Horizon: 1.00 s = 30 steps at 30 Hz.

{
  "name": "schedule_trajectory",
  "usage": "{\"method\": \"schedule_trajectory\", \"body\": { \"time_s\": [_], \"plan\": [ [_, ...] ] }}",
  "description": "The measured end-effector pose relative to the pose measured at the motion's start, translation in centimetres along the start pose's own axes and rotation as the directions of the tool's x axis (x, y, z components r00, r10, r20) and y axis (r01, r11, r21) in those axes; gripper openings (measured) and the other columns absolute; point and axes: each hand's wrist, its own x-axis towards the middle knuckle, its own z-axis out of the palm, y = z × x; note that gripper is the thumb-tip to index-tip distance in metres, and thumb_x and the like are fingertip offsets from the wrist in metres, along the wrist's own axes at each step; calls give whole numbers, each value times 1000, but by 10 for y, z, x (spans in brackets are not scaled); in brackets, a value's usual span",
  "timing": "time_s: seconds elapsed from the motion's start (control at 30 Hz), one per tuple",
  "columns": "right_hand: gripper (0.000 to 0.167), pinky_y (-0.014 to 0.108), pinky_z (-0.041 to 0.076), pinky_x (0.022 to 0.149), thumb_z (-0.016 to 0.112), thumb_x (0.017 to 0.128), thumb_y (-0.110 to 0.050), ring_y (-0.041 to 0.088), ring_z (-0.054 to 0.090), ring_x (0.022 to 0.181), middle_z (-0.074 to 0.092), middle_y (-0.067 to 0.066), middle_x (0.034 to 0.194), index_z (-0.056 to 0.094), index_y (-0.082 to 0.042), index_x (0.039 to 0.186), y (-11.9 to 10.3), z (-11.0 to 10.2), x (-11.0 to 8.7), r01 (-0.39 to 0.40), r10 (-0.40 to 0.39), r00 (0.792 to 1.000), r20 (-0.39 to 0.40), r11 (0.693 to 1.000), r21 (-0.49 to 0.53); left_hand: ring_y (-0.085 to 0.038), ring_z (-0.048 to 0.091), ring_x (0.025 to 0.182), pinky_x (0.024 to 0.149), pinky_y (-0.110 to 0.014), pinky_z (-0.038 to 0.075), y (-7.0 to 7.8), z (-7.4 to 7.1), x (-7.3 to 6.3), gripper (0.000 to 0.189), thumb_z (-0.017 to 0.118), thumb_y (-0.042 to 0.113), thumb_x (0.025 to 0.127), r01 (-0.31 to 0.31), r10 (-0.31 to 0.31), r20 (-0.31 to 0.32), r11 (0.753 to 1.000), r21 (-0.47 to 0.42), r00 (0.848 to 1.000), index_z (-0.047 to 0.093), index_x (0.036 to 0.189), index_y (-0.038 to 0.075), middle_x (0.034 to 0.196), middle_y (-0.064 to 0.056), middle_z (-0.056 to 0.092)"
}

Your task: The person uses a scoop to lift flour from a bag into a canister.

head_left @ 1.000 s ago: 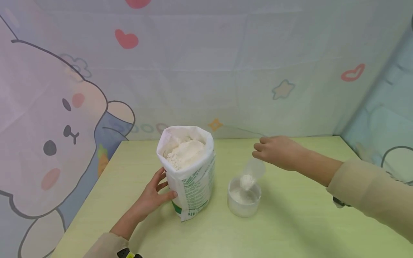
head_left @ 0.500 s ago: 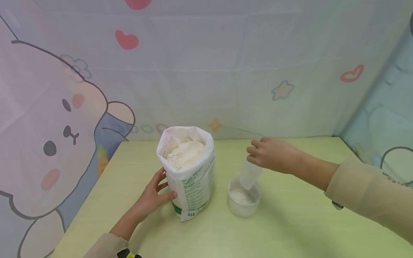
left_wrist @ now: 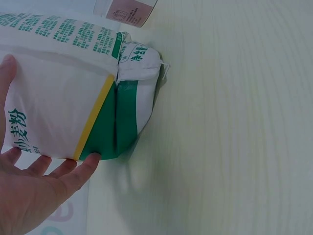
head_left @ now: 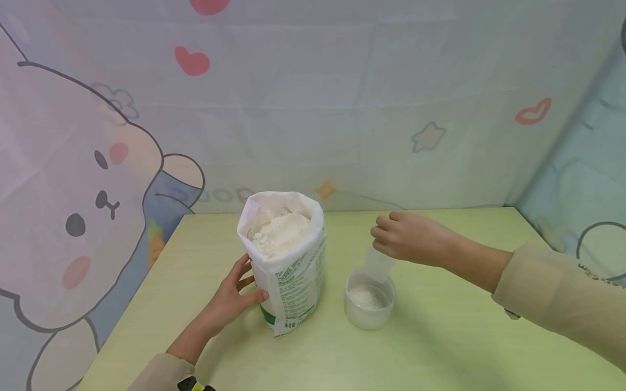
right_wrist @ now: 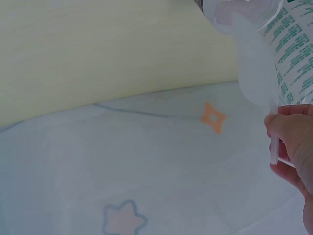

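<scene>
A tall white bag of wheat flour (head_left: 295,288) with green print stands upright, its rolled-down mouth full of white flour (head_left: 283,233). My left hand (head_left: 232,304) holds its left side, thumb on the front and fingers spread along the other face, as the left wrist view (left_wrist: 36,188) also shows. To the bag's right stands a small round translucent tub (head_left: 369,316) with some flour at the bottom. Over it my right hand (head_left: 411,239) pinches the handle of a translucent white scoop (right_wrist: 257,68), whose bowl tips down into the tub's mouth.
Everything stands on a pale yellow-green table (head_left: 464,326). Behind its far edge hangs a cartoon-printed cloth backdrop (head_left: 313,108). In the left wrist view, a reddish label (left_wrist: 129,12) shows on the tub's side.
The right hand has moved slightly left and down, turning the scoop over; the flour seen in its bowl a second ago is now out of view. Bag and left hand have stayed still.
</scene>
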Motion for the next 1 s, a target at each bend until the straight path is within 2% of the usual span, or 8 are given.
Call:
{"method": "schedule_trajectory", "body": {
  "time_s": [0.2, 0.33, 0.57, 0.8, 0.9, 1.0],
  "plan": [
    [29, 22, 38, 59, 79, 71, -14, 16, 41, 71, 48, 1, 80, 53, -10, 83, 0, -2, -2, -36, 34, 997, 74, 999, 27, -41, 25, 134, 94, -55, 42, 0, 0, 0, 92, 73, 24, 79, -5, 5, 4, 1000, -7, 1000, 11, 146, 32, 152, -11, 15],
    [33, 22, 42, 61, 81, 68, -10, 17, 44, 73, 50, 2, 82, 55, -8, 87, 0, -1, -5, -88, 76, 990, 121, 991, 99, -41, 25, 134, 94, -56, 41, -1, 0, 1, 91, 73, 25, 79, -2, 2, 5, 1000, -8, 1000, 12, 146, 33, 152, -9, 16],
    [37, 24, 42, 58, 80, 63, 1, 18, 44, 68, 48, 1, 78, 53, -8, 87, -3, 9, -17, -210, 168, 973, 161, 931, 298, -41, 24, 135, 94, -57, 41, -2, 0, 2, 91, 73, 26, 79, 2, -2, 5, 1000, -6, 1000, 12, 146, 33, 152, -9, 15],
    [28, 23, 44, 59, 75, 69, 3, 17, 45, 68, 53, 0, 80, 57, -8, 89, -5, 19, -29, -328, 253, 943, 218, 827, 457, -41, 24, 135, 95, -57, 40, -2, 0, 1, 92, 73, 25, 79, 3, -3, 7, 1000, -11, 1000, 11, 146, 33, 152, -9, 15],
    [26, 23, 46, 58, 75, 71, -2, 16, 48, 71, 54, -2, 81, 59, -10, 89, -7, 24, -34, -389, 285, 919, 271, 755, 527, -41, 24, 135, 95, -57, 40, -2, 1, 1, 92, 73, 25, 79, 4, -4, 7, 1000, -13, 1000, 11, 146, 33, 152, -9, 15],
    [23, 25, 49, 60, 74, 73, -3, 17, 53, 75, 53, -4, 81, 59, -12, 88, -8, 28, -37, -449, 308, 893, 328, 653, 609, -41, 24, 135, 95, -57, 40, -1, 0, 0, 92, 73, 25, 79, 3, -3, 7, 1000, -13, 1000, 11, 146, 33, 152, -9, 15]
  ]
}}
